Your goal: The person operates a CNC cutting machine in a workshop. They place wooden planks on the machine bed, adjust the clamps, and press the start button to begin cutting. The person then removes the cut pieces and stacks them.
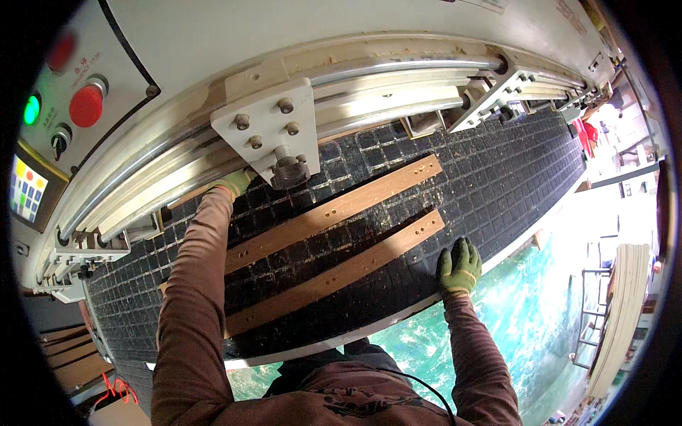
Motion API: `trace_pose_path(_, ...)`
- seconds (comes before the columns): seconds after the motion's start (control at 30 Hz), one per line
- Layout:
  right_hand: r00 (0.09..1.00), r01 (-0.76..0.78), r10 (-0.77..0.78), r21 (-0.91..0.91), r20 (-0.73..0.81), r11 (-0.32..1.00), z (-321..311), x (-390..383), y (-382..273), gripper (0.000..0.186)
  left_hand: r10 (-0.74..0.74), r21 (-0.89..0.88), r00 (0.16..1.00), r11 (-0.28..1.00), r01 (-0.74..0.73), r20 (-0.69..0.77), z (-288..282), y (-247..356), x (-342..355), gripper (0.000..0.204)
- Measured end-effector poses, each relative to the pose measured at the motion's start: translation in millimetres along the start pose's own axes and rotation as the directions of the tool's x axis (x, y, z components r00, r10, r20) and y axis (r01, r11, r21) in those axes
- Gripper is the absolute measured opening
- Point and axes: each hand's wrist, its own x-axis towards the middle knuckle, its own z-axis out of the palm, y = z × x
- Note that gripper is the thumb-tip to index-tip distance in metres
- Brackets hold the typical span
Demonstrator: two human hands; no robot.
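- Nearest us: the right hand (460,270), gloved, rests at the bed's near edge, fingers slightly spread, nothing held.
- Just inside the bed (513,162)'s near edge, the near board (344,275) lies lengthwise. Risk, we judge: we see no clamp on it, so a brush from the left sleeve (190,284) above could shift it.
- Its look: narrow, flat, warm brown, with small drilled holes in groups; its left end is hidden under the sleeve.
- Beyond, apart and roughly parallel, the far board (369,194) sits mid-bed: same brown, similar hole groups. A knock could skew it too.
- Toward the bed's far edge: the left hand (236,183), gloved, reaches beside the white bracket (271,126). Fingers partly hidden; we cannot tell its grip.
- Main worry for us: pinched fingers, should the bracket or its rail (426,66) move.
- Past the far edge, at left: a red button (86,105), far from the right hand.
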Motion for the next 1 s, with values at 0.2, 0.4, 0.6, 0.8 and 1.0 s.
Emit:
trace_pose_path(0.2,1.000,-0.010,0.010,-0.006,-0.004,1.000,-3,-3,7,0.062,-0.145,0.036,0.960,0.989,0.141,0.239,-25,25,31,0.074)
trace_pose_path(0.4,1.000,0.021,-0.021,0.024,0.001,0.999,-4,5,1,0.061,-0.233,0.082,0.940,0.972,0.219,0.250,-54,46,15,0.069)
trace_pose_path(0.6,0.995,0.073,-0.067,0.074,-0.076,0.995,12,-7,29,0.057,-0.213,0.315,0.927,0.942,0.111,0.309,-138,165,-71,0.096)
trace_pose_path(0.8,0.996,0.079,-0.078,0.015,-0.033,0.997,7,-6,18,0.056,-0.074,0.067,0.931,0.996,0.054,0.356,-160,194,-204,0.089)
trace_pose_path(1.0,0.994,0.084,-0.081,0.030,-0.072,0.996,12,-5,20,0.055,-0.131,0.003,0.935,0.990,0.138,0.329,-138,186,-197,0.072)
